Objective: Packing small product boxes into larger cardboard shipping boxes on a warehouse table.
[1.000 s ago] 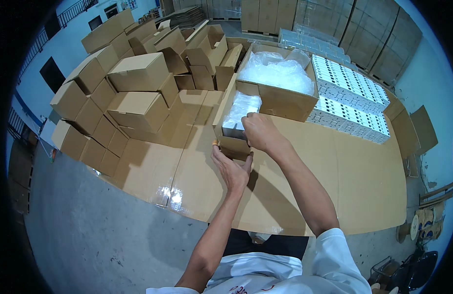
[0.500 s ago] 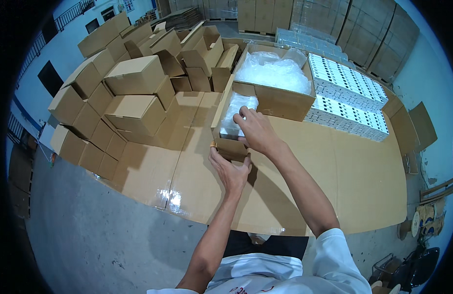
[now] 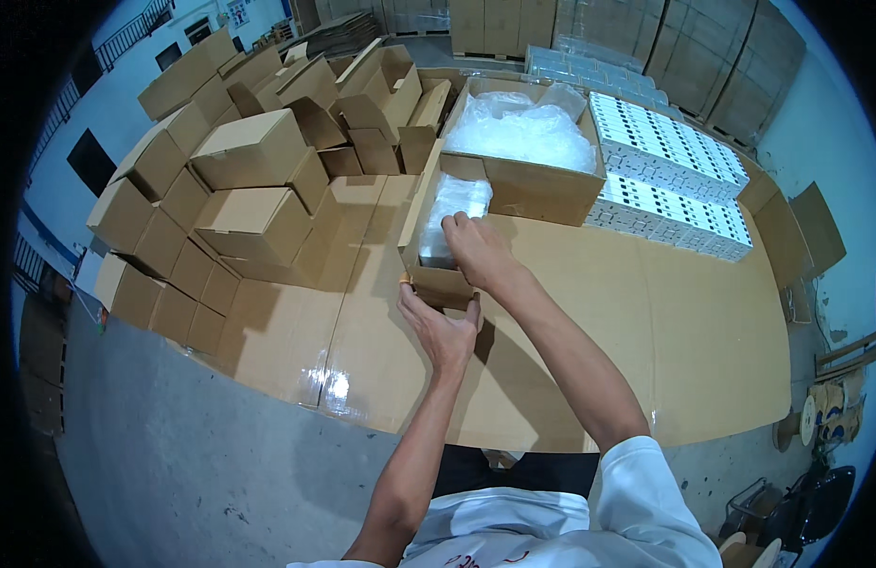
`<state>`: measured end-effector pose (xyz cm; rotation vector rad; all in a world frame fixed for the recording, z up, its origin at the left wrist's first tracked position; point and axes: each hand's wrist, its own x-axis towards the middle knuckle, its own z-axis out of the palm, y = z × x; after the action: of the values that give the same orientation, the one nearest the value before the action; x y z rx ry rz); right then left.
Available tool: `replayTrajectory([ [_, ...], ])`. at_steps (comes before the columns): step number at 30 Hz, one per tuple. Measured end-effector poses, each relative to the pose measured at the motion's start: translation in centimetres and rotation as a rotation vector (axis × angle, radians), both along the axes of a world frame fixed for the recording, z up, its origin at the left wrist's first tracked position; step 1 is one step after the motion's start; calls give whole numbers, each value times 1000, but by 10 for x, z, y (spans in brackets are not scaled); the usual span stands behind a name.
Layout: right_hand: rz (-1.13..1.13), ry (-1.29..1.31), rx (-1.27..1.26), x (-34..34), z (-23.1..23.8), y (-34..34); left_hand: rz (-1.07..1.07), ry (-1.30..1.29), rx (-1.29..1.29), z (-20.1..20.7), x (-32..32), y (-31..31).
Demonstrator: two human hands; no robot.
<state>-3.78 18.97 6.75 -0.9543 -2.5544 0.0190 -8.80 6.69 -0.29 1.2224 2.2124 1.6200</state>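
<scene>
A narrow open cardboard box [image 3: 443,282] stands on the table in front of me. Inside lies a bundle wrapped in clear bubble wrap [image 3: 459,201]. My left hand [image 3: 442,333] clasps the box's near end, fingers on its left side and thumb at the right corner. My right hand [image 3: 481,251] is closed at the bundle's right edge, just inside the box. Its fingers curl down together, and its thumb and whatever it pinches are hidden.
Behind stands a larger carton [image 3: 544,196] holding clear plastic wrap [image 3: 523,133]. White patterned boxes [image 3: 661,220] are stacked to its right. Brown cardboard boxes [image 3: 253,222] pile up on the left. The cardboard-covered table [image 3: 589,331] stretches right, with concrete floor beyond its near edge.
My right hand's fingers, raised and more spread before, have curled down against the bundle's edge. The left hand keeps its hold on the box. The whole view has shifted slightly.
</scene>
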Motion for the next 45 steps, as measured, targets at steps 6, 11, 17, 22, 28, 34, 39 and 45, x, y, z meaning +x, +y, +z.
replayTrajectory([
  [6,-86,-95,-68,13,6,6,3,2,33,3,24,1],
  [11,127,238,-194,50,13,4,-17,-26,17,5,23,-5],
  [17,-57,568,-366,171,-10,-73,-241,121,-89,3,43,-64],
  [22,-180,248,-330,253,-45,-172,-518,365,-238,22,64,-108],
  [28,-350,94,-235,313,-51,-189,-684,616,-92,3,92,-92],
  [34,-240,325,-358,386,-47,-138,-599,739,-130,23,156,-57],
  [39,-439,483,-219,520,-41,15,-570,721,-192,49,193,-38],
  [45,-726,493,326,712,52,255,-498,-188,-582,-15,206,-17],
])
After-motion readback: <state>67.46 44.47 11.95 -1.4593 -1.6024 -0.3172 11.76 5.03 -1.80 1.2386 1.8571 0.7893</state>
